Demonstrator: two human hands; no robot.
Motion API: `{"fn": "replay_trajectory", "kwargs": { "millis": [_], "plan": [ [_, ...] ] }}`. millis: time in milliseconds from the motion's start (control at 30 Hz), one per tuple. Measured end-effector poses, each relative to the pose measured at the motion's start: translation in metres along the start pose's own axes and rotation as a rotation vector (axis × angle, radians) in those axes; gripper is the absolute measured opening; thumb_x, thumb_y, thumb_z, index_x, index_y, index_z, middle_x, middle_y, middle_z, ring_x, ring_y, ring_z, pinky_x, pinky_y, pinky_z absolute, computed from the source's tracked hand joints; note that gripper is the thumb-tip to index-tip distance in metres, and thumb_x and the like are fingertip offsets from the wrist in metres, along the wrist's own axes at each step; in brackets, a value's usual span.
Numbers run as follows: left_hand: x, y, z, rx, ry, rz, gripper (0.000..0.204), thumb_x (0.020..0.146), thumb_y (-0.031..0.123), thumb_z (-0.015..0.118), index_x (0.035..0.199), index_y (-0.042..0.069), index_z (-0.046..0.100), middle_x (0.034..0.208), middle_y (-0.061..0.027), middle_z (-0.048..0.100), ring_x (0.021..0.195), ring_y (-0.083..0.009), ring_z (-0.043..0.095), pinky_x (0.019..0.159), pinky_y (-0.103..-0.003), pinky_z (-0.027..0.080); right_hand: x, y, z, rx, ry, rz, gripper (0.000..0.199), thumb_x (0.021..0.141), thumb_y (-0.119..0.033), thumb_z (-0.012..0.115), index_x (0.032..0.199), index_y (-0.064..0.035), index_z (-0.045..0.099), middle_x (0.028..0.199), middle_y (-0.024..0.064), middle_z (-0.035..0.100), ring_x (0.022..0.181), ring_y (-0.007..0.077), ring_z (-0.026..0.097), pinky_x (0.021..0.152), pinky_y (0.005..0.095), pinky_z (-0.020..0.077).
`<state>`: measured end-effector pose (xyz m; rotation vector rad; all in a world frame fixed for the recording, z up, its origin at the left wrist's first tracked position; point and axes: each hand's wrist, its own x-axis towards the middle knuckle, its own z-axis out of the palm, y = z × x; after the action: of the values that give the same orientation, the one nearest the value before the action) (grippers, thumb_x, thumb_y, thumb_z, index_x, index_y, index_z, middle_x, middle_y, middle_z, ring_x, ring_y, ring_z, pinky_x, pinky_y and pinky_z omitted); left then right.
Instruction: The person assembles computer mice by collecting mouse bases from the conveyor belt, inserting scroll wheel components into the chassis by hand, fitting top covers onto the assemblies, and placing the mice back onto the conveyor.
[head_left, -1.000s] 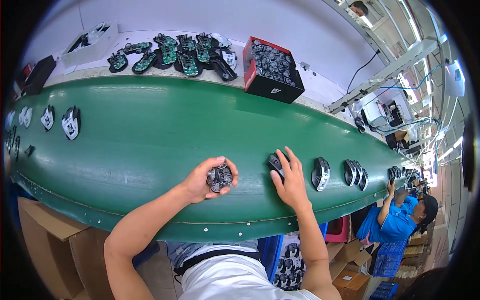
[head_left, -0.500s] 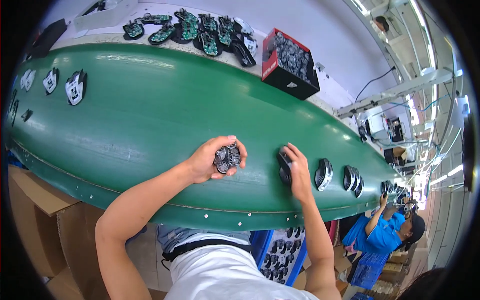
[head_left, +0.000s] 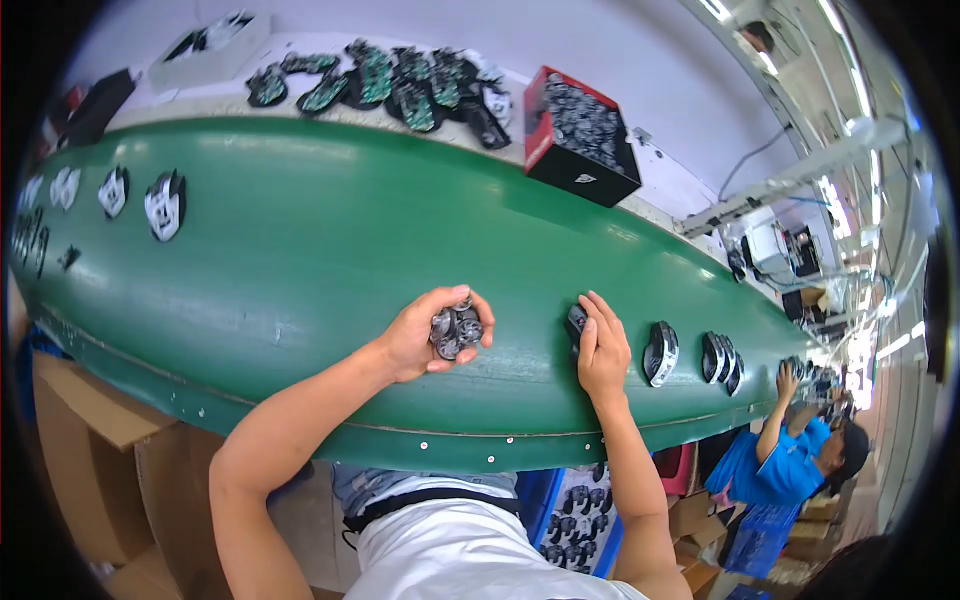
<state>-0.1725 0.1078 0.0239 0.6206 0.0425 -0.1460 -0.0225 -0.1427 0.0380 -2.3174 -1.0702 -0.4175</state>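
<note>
My left hand (head_left: 432,332) is raised over the green belt, fingers curled round several small black-and-clear wheels (head_left: 457,330). To its right, my right hand (head_left: 604,350) is at a dark computer mouse (head_left: 576,322) on the belt. Its thumb lies across the mouse and the fingers reach past the far end; hand and thumb hide much of the mouse's right side. Just beyond that hand lies a black mouse part with a pale stripe (head_left: 661,353). Further right, several similar mouse parts (head_left: 722,362) stand close together.
Along the green belt's (head_left: 330,230) far side are mouse bases with green circuit boards (head_left: 372,75) and a red-and-black box (head_left: 585,180) full of small wheels. White-and-black mouse shells (head_left: 165,207) lie at left. A person in blue (head_left: 775,465) works at right. Cardboard boxes (head_left: 90,470) stand below left.
The view has shifted slightly, moving most things right and down. My right hand now covers more of the mouse, its thumb across it. My left hand still holds the wheels.
</note>
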Motion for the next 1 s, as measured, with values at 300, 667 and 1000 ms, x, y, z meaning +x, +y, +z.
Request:
{"fn": "replay_trajectory", "kwargs": {
  "millis": [300,667,1000],
  "plan": [
    [-0.004,-0.005,0.002,-0.011,0.007,-0.042,0.043,0.099,0.042,0.043,0.098,0.002,0.060,0.087,-0.0166,0.063,0.059,-0.0173,0.058,0.031,-0.022,0.037,-0.011,0.008,0.002,0.025,0.088,-0.022,0.038,0.081,-0.015,0.071,0.117,-0.0059,0.063,0.120,0.0136,0.065,0.110,0.0346,0.061,0.095,0.0420,0.0487],
    [-0.004,-0.002,-0.002,-0.029,0.014,-0.019,0.043,0.099,0.042,0.042,0.098,0.002,0.060,0.087,-0.0173,0.063,0.060,-0.0177,0.058,0.031,-0.021,0.037,-0.012,0.009,0.001,0.126,0.090,0.118,0.039,0.077,-0.013,0.074,0.113,-0.0043,0.060,0.117,0.0137,0.066,0.107,0.0344,0.062,0.092,0.0415,0.0501],
    [-0.002,-0.005,-0.001,-0.006,0.043,-0.042,0.044,0.098,0.045,0.044,0.096,0.004,0.058,0.083,-0.0179,0.060,0.056,-0.0185,0.056,0.029,-0.022,0.034,-0.008,0.010,-0.002,0.017,0.091,0.014,0.039,0.077,-0.012,0.073,0.113,-0.0018,0.061,0.117,0.0155,0.066,0.106,0.0364,0.063,0.093,0.0426,0.0499]
  ]
}}
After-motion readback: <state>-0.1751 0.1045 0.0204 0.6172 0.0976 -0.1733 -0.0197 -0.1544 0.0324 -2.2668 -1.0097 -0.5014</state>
